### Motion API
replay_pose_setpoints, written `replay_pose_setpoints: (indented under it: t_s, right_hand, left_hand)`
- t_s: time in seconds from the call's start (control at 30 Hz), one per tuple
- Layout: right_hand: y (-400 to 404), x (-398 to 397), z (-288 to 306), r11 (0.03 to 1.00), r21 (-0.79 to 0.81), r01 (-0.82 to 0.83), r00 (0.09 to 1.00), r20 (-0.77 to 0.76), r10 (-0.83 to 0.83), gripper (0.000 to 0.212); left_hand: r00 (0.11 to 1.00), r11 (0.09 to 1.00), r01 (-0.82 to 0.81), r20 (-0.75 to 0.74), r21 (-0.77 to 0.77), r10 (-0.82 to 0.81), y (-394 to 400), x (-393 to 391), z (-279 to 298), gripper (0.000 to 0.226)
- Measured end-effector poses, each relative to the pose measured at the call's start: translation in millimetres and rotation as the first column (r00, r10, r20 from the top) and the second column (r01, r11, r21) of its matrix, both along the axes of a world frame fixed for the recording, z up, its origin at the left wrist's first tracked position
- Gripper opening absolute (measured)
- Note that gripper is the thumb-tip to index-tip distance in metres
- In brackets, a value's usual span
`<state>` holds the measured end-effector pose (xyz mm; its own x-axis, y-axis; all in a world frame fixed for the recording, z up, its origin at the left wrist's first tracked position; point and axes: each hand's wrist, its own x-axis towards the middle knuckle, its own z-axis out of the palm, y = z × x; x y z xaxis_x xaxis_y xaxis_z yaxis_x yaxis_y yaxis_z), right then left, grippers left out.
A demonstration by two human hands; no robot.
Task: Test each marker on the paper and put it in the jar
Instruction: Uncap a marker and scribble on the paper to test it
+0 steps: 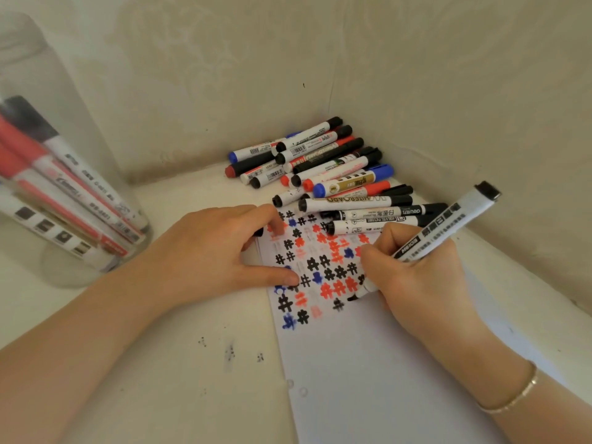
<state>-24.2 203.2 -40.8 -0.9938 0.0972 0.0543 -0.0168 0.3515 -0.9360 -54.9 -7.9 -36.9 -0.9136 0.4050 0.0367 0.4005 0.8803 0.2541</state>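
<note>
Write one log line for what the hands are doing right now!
step: testing marker | right hand: grips marker, tip on paper | left hand: presses paper | jar: holds markers

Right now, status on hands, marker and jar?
Right hand grips black-capped white marker, tip on marked white paper. Left hand pins paper. Clear jar far left, unobstructed.

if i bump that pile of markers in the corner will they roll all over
Probably some would. The pile of markers is round barrels stacked loosely on each other, so the top ones likely slide off. The walls behind should stop most; strays would likely roll toward the paper and the right hand.
</note>
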Motion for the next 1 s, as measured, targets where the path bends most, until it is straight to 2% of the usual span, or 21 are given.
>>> replay_pose_setpoints:
  t_s: [0.23,0.4,0.6,1.0]
  right_hand:
    - [2.2,-1.1,2.5,0.997,-0.064,-0.037,0.997,0.061,0.041,0.027]
    - [-0.2,0.7,2.7,0.999,-0.008,-0.048,0.999,0.007,0.048,0.025]
    - [2.0,-0.8,3.0,0.999,-0.038,-0.027,0.998,0.049,0.029,0.025]
    - [1.3,-0.8,0.2,0.999,-0.048,-0.011,1.000,0.022,0.012,0.026]
  left_hand:
    - [1.000,1.000,-0.011,0.012,-0.011,0.011,1.0,0.8,0.1,0.066]
    - [1.000,1.000,-0.014,0.008,-0.006,0.014,0.5,-0.1,-0.4,0.066]
    - [0.999,0.999,-0.028,0.016,-0.017,0.028,0.8,0.5,0.7,0.064]
    - [0.999,0.999,-0.033,0.024,-0.013,0.033,0.6,0.0,-0.2,0.067]
